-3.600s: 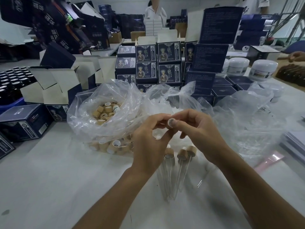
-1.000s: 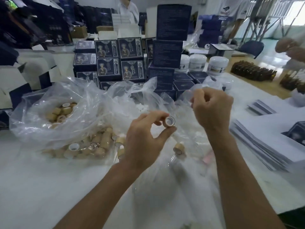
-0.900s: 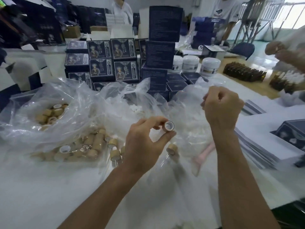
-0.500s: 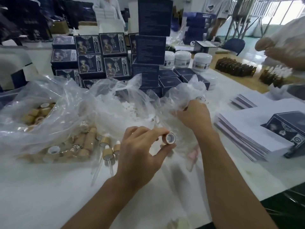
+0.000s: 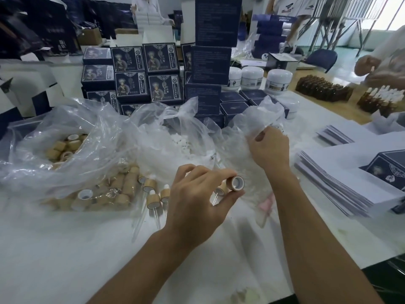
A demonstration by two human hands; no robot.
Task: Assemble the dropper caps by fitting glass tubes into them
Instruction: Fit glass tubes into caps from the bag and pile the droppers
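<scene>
1. Support surface: a white table [image 5: 54, 255].
2. Left area: a clear plastic bag [image 5: 65, 154] containing wooden caps rests on it.
3. Centre: a second clear bag [image 5: 175, 132] holding small white parts.
4. Just in front of the bags: assembled droppers [image 5: 153, 200] lie flat.
5. Rear: stacked dark blue boxes [image 5: 162, 84] and white jars [image 5: 279, 81].
6. Right: stacks of flat white sheets [image 5: 341, 183]; behind them, brown bottles [image 5: 324, 91].

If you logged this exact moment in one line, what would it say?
left hand: pinches dropper cap | right hand: reaching into clear plastic bag | tube: not yet fitted
</scene>
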